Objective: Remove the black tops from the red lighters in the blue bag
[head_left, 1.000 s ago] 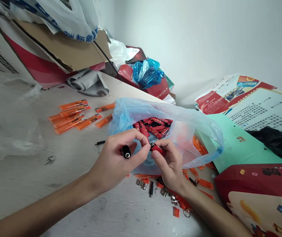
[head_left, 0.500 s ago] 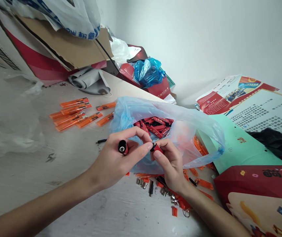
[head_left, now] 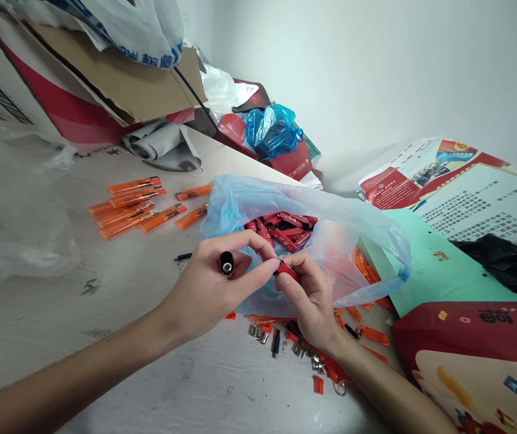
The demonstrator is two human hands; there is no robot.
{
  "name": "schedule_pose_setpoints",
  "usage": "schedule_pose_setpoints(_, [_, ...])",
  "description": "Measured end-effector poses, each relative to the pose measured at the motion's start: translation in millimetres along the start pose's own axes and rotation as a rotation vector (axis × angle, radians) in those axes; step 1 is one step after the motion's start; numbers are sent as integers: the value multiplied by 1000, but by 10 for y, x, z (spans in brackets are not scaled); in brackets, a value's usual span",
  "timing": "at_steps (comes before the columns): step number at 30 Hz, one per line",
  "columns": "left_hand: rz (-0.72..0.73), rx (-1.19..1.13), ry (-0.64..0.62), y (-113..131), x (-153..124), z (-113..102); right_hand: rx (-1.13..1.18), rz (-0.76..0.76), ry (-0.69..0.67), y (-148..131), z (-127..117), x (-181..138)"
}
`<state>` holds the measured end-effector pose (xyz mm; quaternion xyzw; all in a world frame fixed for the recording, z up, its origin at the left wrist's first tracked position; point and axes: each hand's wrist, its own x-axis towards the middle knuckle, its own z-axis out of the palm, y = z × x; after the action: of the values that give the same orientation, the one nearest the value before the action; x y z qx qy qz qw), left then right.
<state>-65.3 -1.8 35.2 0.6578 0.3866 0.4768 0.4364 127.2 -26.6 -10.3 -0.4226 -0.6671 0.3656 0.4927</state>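
Note:
My left hand (head_left: 208, 289) is closed round a small black cylinder with a metal end (head_left: 227, 264), and its thumb and forefinger pinch at the tip of a red lighter-like piece (head_left: 286, 272). My right hand (head_left: 310, 298) is closed on that red piece. Both hands meet in front of a blue plastic bag (head_left: 358, 241) that holds many more red pieces (head_left: 285, 232). Small metal and orange parts (head_left: 303, 349) lie on the table under my right wrist.
Several orange sticks (head_left: 136, 208) lie in a row to the left on the grey table (head_left: 104, 337). Cardboard boxes (head_left: 117, 84) and bags are piled at the back left. A green sheet (head_left: 439, 265), printed papers, a black bag (head_left: 507, 262) and a red box (head_left: 475, 355) fill the right side.
The black cylinder in my left hand has tilted slightly, and my fingers have closed over the end of the red piece. The hands stay in the same place.

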Motion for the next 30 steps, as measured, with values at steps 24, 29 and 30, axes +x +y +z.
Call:
schedule_pose_setpoints(24, [-144,-125,-94,-52,36,-35,423,174,-122,-18,39,-7])
schedule_pose_setpoints(29, [-157,-110,-78,-48,34,-38,488,200,-144,-35,50,-13])
schedule_pose_setpoints(30, [-154,-127,-89,-47,32,-39,501,204,-149,-33,49,-14])
